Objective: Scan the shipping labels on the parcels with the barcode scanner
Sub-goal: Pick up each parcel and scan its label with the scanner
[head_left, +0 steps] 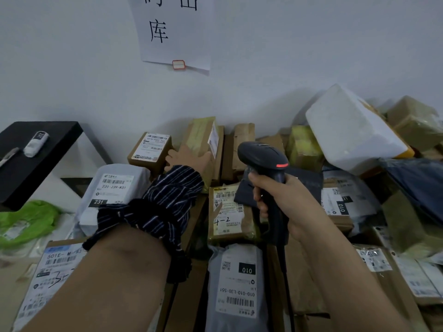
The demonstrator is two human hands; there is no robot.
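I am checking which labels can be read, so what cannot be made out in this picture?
All in the head view:
- Label on the upright brown parcel: seen almost edge-on, unreadable.
- 4-2 parcel label: partly hidden by the scanner in the right hand.
- Wall sign: cut off by the top edge.

A black barcode scanner (pixel 262 155) stood upright at the centre of the frame, gripped by the right hand (pixel 282 200), with a red light on its head. Labelled parcels lay around it: an upright brown box (pixel 201 137) behind, a taped box (pixel 230 216) marked "4-2" below, and a grey bag (pixel 239 288) at bottom centre.
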